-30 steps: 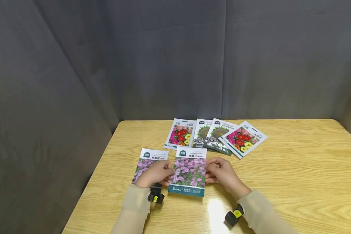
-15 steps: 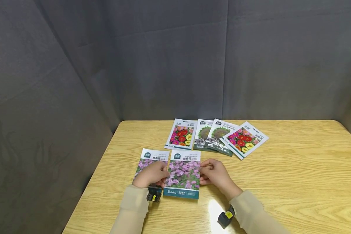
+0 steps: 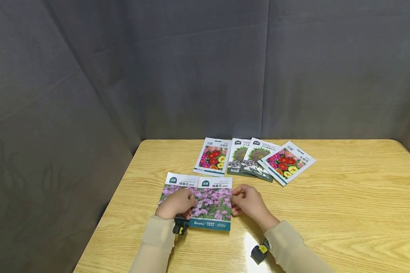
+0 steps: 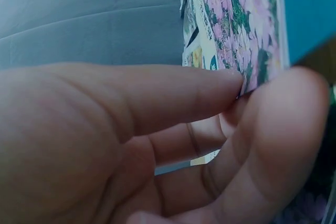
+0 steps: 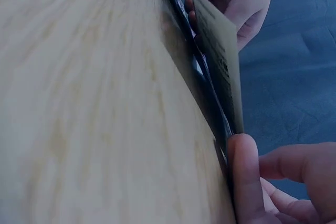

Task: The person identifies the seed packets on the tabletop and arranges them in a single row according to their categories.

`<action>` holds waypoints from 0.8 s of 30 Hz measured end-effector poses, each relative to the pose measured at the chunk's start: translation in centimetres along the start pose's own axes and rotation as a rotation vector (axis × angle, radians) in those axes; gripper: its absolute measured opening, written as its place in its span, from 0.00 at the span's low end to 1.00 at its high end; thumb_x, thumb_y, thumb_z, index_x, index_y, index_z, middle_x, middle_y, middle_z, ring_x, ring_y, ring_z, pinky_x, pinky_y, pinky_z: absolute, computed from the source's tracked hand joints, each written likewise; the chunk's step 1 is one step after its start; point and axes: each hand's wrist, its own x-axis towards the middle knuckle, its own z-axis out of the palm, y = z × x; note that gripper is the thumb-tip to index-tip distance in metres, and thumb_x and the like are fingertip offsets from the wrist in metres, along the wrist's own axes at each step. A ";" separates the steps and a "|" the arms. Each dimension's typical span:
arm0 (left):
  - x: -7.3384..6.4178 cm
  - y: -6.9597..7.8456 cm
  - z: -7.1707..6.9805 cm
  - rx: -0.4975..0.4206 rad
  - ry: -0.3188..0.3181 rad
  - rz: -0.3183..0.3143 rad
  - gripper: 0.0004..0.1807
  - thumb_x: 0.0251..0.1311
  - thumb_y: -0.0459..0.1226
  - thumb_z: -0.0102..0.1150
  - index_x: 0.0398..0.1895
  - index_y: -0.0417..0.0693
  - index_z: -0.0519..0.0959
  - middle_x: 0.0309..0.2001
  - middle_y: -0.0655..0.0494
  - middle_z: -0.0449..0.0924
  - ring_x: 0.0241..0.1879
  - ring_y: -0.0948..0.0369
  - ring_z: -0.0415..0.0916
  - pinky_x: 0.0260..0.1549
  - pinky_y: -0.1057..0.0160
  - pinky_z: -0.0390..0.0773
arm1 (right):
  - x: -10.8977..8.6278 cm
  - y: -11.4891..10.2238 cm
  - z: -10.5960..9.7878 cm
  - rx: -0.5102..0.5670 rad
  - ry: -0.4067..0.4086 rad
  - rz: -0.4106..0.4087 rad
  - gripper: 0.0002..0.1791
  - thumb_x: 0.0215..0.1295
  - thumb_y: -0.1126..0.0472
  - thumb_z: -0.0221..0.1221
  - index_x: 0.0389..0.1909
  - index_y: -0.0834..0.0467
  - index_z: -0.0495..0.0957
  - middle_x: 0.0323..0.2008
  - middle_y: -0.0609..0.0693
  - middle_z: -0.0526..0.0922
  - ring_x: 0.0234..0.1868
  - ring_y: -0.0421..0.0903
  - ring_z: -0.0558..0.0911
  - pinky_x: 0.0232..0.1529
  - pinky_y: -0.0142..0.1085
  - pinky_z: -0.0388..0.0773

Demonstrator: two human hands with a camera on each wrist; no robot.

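A seed packet with pink-purple flowers [image 3: 213,204] is held between both hands, low over the wooden table. My left hand [image 3: 178,203] pinches its left edge, thumb on the printed face, as the left wrist view shows at the packet's corner [image 4: 247,30]. The right edge is pinched by my right hand [image 3: 251,203]; in the right wrist view that thumb and finger [image 5: 244,166] grip the packet's edge, its underside [image 5: 218,51] tilted above the table. A matching flower packet [image 3: 182,179] lies to the left, partly covered by my left hand and overlapped by the held packet.
Behind are a red-and-yellow flower packet [image 3: 212,157], two overlapping sunflower packets [image 3: 238,154] and another red-and-yellow flower packet [image 3: 287,163] lying askew. They rest on the wooden table [image 3: 355,197], with a grey curtain [image 3: 205,76] behind its far edge.
Both hands have brought the held packet left and slightly down, so it now overlaps the right side of the matching packet. The packets at the back stay put.
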 end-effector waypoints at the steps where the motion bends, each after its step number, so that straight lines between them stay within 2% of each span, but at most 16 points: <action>1: 0.0 0.0 0.0 0.016 0.002 -0.001 0.18 0.73 0.33 0.54 0.20 0.46 0.68 0.17 0.51 0.74 0.13 0.59 0.75 0.28 0.60 0.81 | 0.0 0.1 0.0 -0.003 0.001 -0.001 0.05 0.67 0.74 0.56 0.43 0.71 0.75 0.25 0.59 0.80 0.17 0.45 0.82 0.24 0.41 0.85; 7: -0.2 0.1 0.3 0.071 0.010 -0.015 0.19 0.74 0.34 0.53 0.20 0.47 0.66 0.17 0.51 0.74 0.13 0.59 0.75 0.31 0.60 0.80 | 0.0 0.2 0.3 -0.025 0.014 -0.009 0.05 0.66 0.75 0.56 0.41 0.71 0.76 0.23 0.58 0.80 0.16 0.44 0.82 0.23 0.40 0.85; 14: -0.1 0.2 0.5 0.084 0.019 -0.017 0.21 0.75 0.34 0.52 0.19 0.49 0.64 0.16 0.52 0.73 0.13 0.60 0.74 0.28 0.61 0.78 | -0.1 -0.1 0.6 -0.057 0.044 -0.015 0.03 0.66 0.74 0.57 0.39 0.69 0.77 0.22 0.58 0.79 0.15 0.45 0.81 0.21 0.40 0.84; 24: -0.1 0.4 0.7 0.136 0.029 -0.020 0.21 0.76 0.35 0.50 0.19 0.48 0.65 0.15 0.52 0.73 0.13 0.59 0.74 0.28 0.60 0.76 | 0.0 0.1 0.6 -0.075 0.079 -0.039 0.02 0.66 0.72 0.60 0.36 0.68 0.77 0.21 0.57 0.79 0.14 0.44 0.81 0.20 0.40 0.83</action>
